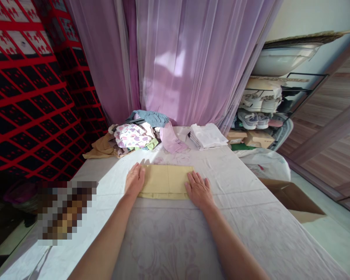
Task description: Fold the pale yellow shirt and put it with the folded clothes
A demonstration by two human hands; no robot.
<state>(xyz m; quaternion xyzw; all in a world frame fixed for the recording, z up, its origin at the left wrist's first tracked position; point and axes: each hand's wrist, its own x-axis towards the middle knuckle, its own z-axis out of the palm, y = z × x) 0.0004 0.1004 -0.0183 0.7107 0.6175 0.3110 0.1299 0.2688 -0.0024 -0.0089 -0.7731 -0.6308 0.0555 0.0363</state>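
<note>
A yellow garment (pixel 167 181), folded into a flat rectangle, lies crosswise on the white patterned cloth (pixel 163 237) that covers the table. My left hand (pixel 135 179) rests on its left end, fingers stretched forward. On the right end my right hand (pixel 198 188) lies flat with its fingers somewhat spread. Neither hand grips the fabric; both only touch it. What kind of garment it is cannot be told from its folded shape.
Behind it sit a heap of loose clothes (pixel 134 136) and a stack of folded white fabric (pixel 208 136). Purple curtains (pixel 192 70) hang at the back. At right are a shoe rack (pixel 259 91) and an opened cardboard box (pixel 288 196). A pixelated patch covers something at left.
</note>
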